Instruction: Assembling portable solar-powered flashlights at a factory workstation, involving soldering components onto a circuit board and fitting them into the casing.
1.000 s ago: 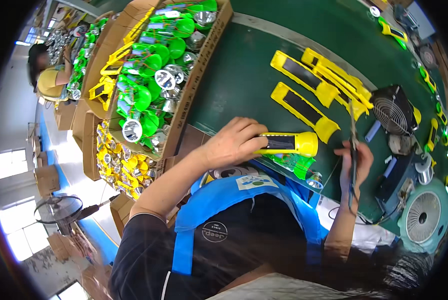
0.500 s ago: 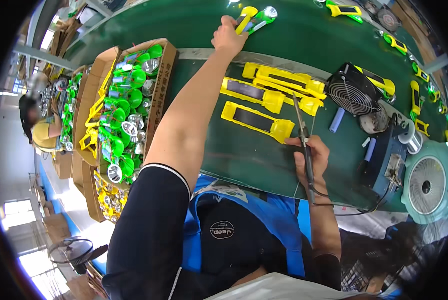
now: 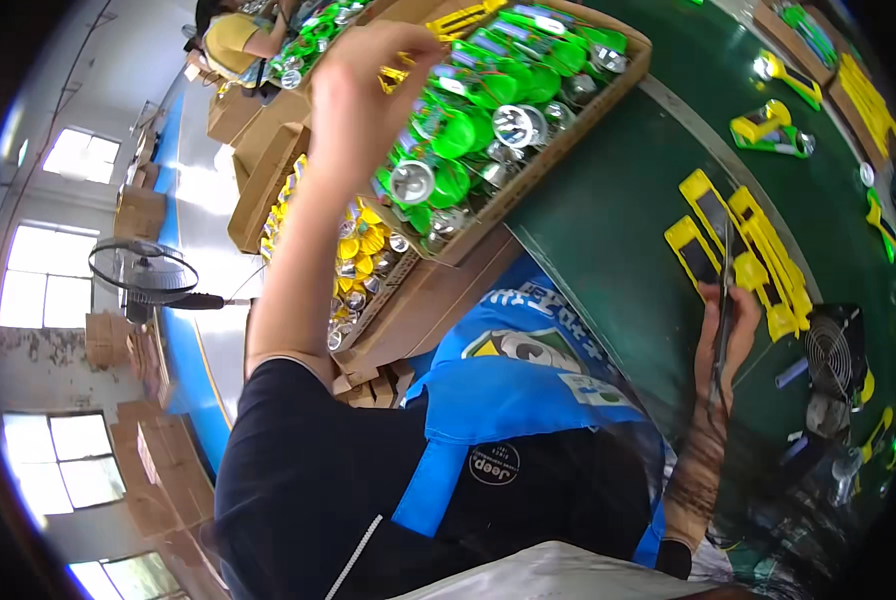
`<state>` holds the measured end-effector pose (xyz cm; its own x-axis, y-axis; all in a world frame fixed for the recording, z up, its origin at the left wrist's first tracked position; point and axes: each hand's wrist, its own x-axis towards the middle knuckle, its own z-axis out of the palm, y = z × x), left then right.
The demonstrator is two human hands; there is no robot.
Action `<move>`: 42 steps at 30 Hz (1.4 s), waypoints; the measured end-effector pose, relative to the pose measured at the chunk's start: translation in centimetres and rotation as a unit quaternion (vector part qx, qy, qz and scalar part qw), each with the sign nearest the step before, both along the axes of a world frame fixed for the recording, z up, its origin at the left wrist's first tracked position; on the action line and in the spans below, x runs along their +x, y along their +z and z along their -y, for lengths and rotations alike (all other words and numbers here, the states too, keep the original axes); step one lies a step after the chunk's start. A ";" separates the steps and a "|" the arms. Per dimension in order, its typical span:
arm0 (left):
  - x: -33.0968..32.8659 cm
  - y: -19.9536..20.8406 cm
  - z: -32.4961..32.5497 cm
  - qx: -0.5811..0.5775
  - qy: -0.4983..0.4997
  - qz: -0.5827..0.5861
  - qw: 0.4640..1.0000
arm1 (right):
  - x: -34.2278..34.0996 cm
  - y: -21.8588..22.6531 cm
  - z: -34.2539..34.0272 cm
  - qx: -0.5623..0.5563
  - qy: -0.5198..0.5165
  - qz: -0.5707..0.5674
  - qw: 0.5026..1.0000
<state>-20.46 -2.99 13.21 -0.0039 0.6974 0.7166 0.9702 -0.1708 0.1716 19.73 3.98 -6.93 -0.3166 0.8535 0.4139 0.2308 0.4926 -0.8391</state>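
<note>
On the green counter (image 3: 608, 250) I see my left hand (image 3: 373, 85) reaching over the cardboard box (image 3: 528, 190) of green flashlight parts (image 3: 468, 130), its grip unclear from here, while my right hand (image 3: 723, 335) seemingly grips a thin tool (image 3: 725, 290) beside yellow casings (image 3: 758, 255).

A single head-worn fisheye view looks steeply down over the wearer's chest and blue apron (image 3: 508, 400), tilted so the green bench (image 3: 608, 220) runs diagonally to the upper right. It sits close above the raised left hand (image 3: 368, 80) and the cardboard tray (image 3: 568, 140), and straight edges bend near the rim.
</note>
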 end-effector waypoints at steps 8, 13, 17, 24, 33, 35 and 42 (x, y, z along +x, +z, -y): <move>-13.2 -5.4 -6.1 -0.309 -0.134 -0.104 0.936 | 3.4 -1.0 5.5 0.026 -0.064 -0.033 0.997; -14.0 -5.9 -6.7 -0.299 -0.186 -0.081 0.932 | 2.2 0.2 4.9 0.048 -0.100 -0.006 0.994; -12.5 -5.4 -4.9 -0.238 -0.193 -0.007 0.952 | 2.0 -0.2 2.5 0.028 -0.070 -0.056 0.996; -3.5 1.1 -2.0 -0.146 -0.175 0.053 0.972 | 5.7 1.7 4.6 0.093 -0.188 -0.055 0.976; 18.9 -12.8 -3.2 -0.291 -0.384 0.007 0.876 | 9.7 3.3 10.2 0.092 -0.245 -0.246 0.933; 19.4 -14.0 -4.2 -0.279 -0.400 -0.006 0.873 | 9.8 2.8 12.5 0.018 -0.247 -0.284 0.927; 22.2 -14.2 -2.6 -0.260 -0.430 0.124 0.856 | 7.8 0.7 14.9 -0.189 -0.155 -0.381 0.891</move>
